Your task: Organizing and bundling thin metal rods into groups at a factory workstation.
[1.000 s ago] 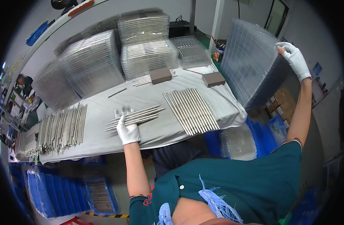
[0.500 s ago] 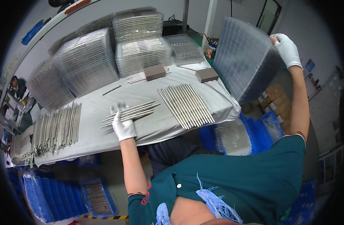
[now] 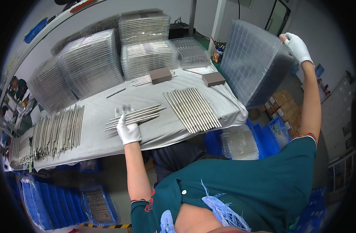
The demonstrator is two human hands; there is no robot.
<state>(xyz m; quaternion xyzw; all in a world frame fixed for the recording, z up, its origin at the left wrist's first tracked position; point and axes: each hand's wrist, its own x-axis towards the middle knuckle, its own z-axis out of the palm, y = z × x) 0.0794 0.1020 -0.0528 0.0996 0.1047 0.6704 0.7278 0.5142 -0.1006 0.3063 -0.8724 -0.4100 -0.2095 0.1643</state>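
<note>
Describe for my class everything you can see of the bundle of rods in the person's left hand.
The bundle of rods is a handful of slim, straight, shiny, silvery pieces that look like metal, their ends uneven. They lie roughly side by side, slanting up toward the picture's right, over the table's pale cloth. The white-gloved left hand holds them, thumb across them. Their exact number, and whether any touch the cloth, is unclear.

No words or numbers can be read. On the right, small white labels (image 3: 280, 112) on brown, square cardboard boxes (image 3: 283, 101) look too tiny.
</note>
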